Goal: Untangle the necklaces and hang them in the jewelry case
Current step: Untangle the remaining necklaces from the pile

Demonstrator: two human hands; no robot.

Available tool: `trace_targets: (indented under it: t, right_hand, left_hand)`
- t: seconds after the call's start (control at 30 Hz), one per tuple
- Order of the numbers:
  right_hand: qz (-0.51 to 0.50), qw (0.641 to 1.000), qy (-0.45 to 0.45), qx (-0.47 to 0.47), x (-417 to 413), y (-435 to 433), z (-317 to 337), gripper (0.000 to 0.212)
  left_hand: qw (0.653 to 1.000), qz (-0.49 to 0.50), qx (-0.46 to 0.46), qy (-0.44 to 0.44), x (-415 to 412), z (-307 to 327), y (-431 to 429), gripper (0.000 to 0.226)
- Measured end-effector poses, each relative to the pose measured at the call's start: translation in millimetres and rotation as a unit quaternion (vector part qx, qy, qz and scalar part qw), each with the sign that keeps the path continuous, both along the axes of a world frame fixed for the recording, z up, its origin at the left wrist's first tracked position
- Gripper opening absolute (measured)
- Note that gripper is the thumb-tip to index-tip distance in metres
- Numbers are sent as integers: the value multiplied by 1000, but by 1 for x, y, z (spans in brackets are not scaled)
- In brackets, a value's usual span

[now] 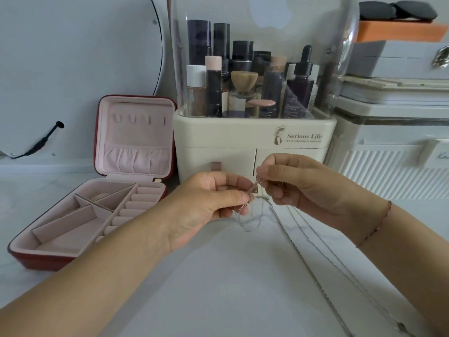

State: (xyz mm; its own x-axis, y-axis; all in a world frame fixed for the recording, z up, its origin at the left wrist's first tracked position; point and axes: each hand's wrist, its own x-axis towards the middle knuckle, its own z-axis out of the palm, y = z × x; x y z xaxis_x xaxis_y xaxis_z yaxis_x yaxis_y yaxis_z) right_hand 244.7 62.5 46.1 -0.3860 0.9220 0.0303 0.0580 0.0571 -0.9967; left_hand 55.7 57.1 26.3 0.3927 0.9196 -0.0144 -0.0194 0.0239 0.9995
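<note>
Both hands, left (211, 200) and right (289, 183), pinch tangled chains (252, 210); untangling underway, next needs gentle separation before the case (97, 190).

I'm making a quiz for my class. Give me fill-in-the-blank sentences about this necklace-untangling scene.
1. The jewelry case is lined in ____.
2. Its lid stands ____.
3. The left hand and right hand pinch the tangled necklaces; ____ hangs in the case.
4. The cosmetics organizer has a label reading Serious ____.
Missing words: pink, open, none, Life.
</note>
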Motion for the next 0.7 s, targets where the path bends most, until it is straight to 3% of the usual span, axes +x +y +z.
trace_targets:
  t: [0.27,0.7]
  right_hand:
    - [-11,993,105,-58,0,3,1,9]
    - [-4,995,88,-45,-2,2,-1,9]
  left_hand:
    - [1000,18,1,22,1,-3,3,23]
    - [999,-49,-4,-16,2,-5,3,13]
